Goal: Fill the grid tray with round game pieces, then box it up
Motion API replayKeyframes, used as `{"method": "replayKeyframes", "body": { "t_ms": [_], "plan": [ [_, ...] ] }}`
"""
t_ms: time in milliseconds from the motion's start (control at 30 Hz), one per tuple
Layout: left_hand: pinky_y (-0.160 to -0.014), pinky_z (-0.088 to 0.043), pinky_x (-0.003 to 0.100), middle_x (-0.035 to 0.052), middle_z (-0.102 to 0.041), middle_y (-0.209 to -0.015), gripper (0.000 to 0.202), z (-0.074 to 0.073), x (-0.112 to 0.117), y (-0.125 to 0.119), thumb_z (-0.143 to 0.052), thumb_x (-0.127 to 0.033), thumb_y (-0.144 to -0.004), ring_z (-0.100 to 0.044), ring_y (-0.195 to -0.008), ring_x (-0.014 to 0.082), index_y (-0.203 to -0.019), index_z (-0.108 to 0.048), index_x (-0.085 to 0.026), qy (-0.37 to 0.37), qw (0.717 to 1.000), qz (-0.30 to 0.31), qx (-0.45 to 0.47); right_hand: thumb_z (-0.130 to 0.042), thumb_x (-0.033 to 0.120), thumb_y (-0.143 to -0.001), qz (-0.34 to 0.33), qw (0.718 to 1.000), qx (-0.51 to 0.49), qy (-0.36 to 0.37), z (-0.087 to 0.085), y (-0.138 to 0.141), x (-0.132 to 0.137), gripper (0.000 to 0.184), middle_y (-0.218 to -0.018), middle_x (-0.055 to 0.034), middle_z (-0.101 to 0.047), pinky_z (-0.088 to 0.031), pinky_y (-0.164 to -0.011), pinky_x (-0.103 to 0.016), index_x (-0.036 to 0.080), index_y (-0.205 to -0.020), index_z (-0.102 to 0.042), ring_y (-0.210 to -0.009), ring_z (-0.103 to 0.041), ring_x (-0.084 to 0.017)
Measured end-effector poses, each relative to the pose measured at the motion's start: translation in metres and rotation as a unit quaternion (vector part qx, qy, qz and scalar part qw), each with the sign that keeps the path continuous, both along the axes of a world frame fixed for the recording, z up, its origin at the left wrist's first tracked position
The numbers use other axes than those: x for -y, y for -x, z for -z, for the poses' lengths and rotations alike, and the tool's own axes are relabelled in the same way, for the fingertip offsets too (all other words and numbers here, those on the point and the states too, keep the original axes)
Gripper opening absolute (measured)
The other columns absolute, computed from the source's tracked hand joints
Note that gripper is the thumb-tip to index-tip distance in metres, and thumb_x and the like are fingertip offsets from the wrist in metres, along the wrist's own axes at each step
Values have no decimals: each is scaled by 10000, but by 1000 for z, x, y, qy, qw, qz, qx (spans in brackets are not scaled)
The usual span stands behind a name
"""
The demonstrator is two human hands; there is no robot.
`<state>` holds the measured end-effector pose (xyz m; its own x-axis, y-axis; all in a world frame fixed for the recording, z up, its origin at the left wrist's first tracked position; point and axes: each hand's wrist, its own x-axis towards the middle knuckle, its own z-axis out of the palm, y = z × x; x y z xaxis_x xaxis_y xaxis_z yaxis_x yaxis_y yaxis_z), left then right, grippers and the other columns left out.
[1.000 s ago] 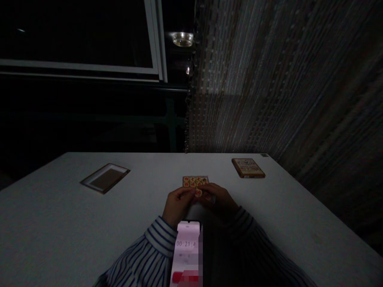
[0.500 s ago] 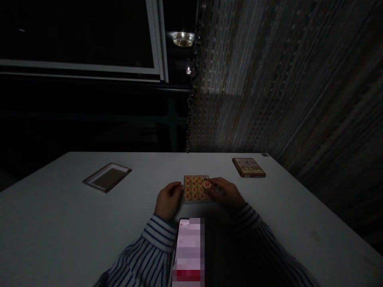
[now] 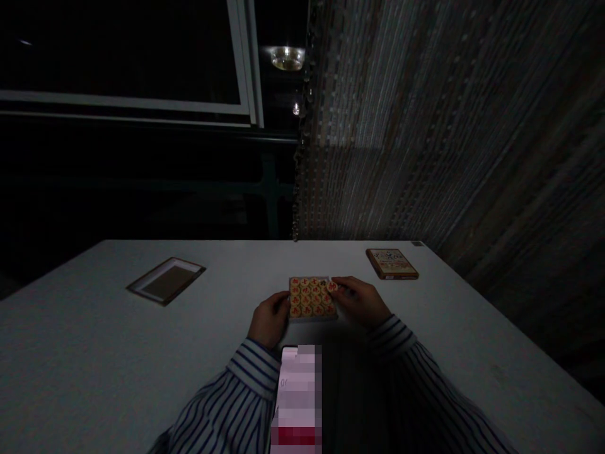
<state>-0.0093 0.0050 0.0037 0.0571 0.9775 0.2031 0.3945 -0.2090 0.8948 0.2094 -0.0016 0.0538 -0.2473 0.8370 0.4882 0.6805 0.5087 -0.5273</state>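
Observation:
A small tray (image 3: 312, 317) packed with several round wooden chess pieces marked in red lies on the white table (image 3: 94, 353) in front of me. My left hand (image 3: 268, 318) rests curled against the tray's left edge. My right hand (image 3: 360, 300) pinches one round chess piece (image 3: 333, 286) at the tray's far right corner. Both arms wear striped sleeves.
A phone (image 3: 299, 397) with a lit pink screen sits between my forearms at the bottom. A flat box lid (image 3: 166, 280) lies at the left, a printed box (image 3: 391, 263) at the far right. A beaded curtain (image 3: 425, 126) hangs behind the table; the room is dark.
My hands have parted from over the tray, uncovering its rows of pieces. The right hand carried one piece from the near middle to the far right corner; the left moved to the tray's left edge.

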Motion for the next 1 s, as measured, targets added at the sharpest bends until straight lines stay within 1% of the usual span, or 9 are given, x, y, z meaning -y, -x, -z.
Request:
{"method": "replayKeyframes", "body": {
  "t_ms": [100, 200, 400, 667, 767, 900, 1000],
  "plan": [
    [-810, -411, 314, 69, -619, -959, 317, -3, 0, -1, -446, -305, -720, -555, -895, 184, -972, -577, -164, 1, 1000, -1, -1, -502, 261, -734, 1, 1000, 13, 1, -1, -4, -4, 282, -881, -51, -600, -436, -724, -269, 159, -993, -552, -768, -548, -130],
    [-804, -414, 309, 68, -618, -957, 315, -3, -1, -2, -434, -298, -726, -557, -889, 180, -970, -577, -161, 4, 1000, -2, 2, -501, 254, -735, -5, 1000, 27, 2, -3, -7, -7, 281, -892, -56, -599, -434, -733, -268, 151, -991, -553, -789, -544, -132],
    [-784, -426, 303, 59, -627, -937, 311, 0, -4, -2, -437, -304, -720, -565, -869, 181, -961, -584, -172, -4, 1000, -19, 9, -483, 254, -744, -3, 999, 54, -3, -4, -12, -17, 275, -883, -52, -599, -438, -716, -272, 170, -995, -553, -774, -549, -137],
    [-743, -441, 301, 48, -637, -883, 305, -3, -3, -4, -432, -311, -715, -575, -824, 181, -943, -589, -183, -6, 999, -33, 3, -491, 275, -734, 2, 997, 74, 4, -4, -13, -35, 287, -889, -48, -607, -435, -724, -278, 180, -997, -556, -776, -556, -141],
    [-748, -438, 299, 52, -634, -891, 308, -4, -9, -4, -426, -309, -717, -573, -826, 178, -945, -586, -177, -11, 999, -39, -5, -491, 279, -732, -2, 997, 82, 14, -6, -13, -40, 287, -883, -50, -611, -435, -718, -277, 175, -991, -560, -768, -557, -142],
    [-779, -423, 309, 67, -625, -919, 309, -4, -23, -3, -426, -303, -720, -564, -856, 183, -951, -582, -168, -24, 998, -45, -36, -492, 292, -729, -10, 995, 93, 22, -9, -12, -47, 278, -851, -43, -615, -432, -702, -267, 171, -968, -570, -746, -555, -136],
    [-784, -421, 314, 69, -625, -920, 310, -3, -29, -2, -422, -304, -722, -564, -859, 186, -953, -580, -171, -23, 997, -60, -35, -496, 302, -726, -12, 996, 92, 21, -10, -11, -51, 266, -833, -40, -612, -429, -686, -256, 170, -941, -580, -725, -552, -128]
  ]
}}
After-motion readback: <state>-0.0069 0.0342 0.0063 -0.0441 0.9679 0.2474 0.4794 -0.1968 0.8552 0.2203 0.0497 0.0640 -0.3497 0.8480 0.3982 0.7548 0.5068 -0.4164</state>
